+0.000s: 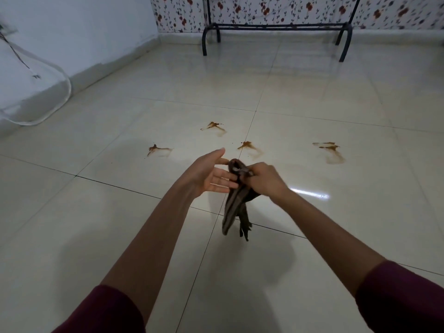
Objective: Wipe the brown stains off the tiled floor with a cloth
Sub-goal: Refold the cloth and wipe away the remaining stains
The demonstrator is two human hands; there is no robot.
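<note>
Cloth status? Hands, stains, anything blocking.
Right hand grips brown cloth; left hand open beside it. Four brown stains unwiped. Floor path open.

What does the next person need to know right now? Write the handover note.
Right hand grips the dark cloth at its top; the rest hangs down above the floor.
Left hand is open, palm toward the cloth, fingers touching it.
Four brown stains on the tiled floor, all ahead of the hands: far left, upper middle, centre, far right.
Done: cloth in hand. The stains look smeared, but none is gone.
Left: bring the cloth down and wipe all four.
</note>
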